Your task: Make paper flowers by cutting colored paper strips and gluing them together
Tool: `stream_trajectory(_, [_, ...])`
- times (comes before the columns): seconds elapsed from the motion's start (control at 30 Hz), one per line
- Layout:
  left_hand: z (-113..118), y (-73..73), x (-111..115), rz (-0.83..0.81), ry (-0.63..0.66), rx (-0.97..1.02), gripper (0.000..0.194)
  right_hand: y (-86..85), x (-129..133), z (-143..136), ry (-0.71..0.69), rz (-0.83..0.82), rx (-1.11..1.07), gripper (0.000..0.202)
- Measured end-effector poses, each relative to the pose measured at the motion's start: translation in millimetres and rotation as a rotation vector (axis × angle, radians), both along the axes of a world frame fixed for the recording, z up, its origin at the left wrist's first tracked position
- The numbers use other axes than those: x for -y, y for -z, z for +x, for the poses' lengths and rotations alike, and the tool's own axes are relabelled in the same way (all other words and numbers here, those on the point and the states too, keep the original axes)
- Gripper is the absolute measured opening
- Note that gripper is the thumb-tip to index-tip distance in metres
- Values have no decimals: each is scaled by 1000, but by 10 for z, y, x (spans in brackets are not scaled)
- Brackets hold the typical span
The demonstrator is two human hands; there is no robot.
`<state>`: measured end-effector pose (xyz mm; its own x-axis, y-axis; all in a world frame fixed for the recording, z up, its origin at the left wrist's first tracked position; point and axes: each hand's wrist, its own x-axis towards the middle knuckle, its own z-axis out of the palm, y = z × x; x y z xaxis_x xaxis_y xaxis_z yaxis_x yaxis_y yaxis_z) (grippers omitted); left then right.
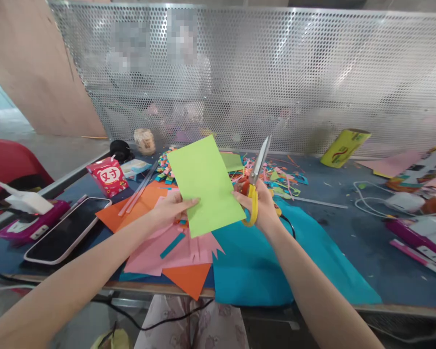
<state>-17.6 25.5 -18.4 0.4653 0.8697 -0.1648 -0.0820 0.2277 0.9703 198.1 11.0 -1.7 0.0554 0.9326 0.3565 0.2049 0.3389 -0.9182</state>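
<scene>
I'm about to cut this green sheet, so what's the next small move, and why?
Probably swing the scissors toward the green sheet's right edge: the right hand holds them upright beside it, blades apparently together and not on the paper, while the left hand pinches the lower left edge.

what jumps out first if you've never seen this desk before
The bright green paper held up mid-frame grabs the eye, pinched at its lower edge by the left hand, with the right hand gripping yellow-handled scissors beside it. Below lie a pink sheet, an orange sheet and a teal sheet, with a phone at left.
</scene>
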Motion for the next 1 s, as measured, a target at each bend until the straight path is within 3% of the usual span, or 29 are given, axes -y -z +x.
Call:
stream_trajectory(0.07, [-1, -1, 17, 77, -54, -41, 31, -5, 13, -17, -1, -13, -35, 44])
stream_trajectory(0.2, [-92, -8, -85, 245, -348, 6, 36, 8, 26, 9, -67, -157, 20, 46])
stream_trajectory(0.27, [-145, 0, -153, 278, -448, 85, 38, 22, 30, 57, -58, -238, 185, 42])
stream_trajectory(0.4, [-185, 14, -233, 296, -560, 202, 38, 30, 34, 129, 121, -239, 527, 40])
stream_trajectory(0.5, [-180, -2, -249, 305, -625, 235, 34, 4, 48, 130, 114, -299, 675, 37])
stream_trajectory(0.67, [-190, -42, -249, 323, -663, 256, 29, -15, 85, 104, 53, -328, 691, 35])
stream_trajectory(1.0, [-156, -43, -201, 329, -575, 228, 34, 52, 58, 127, -61, -346, 508, 42])
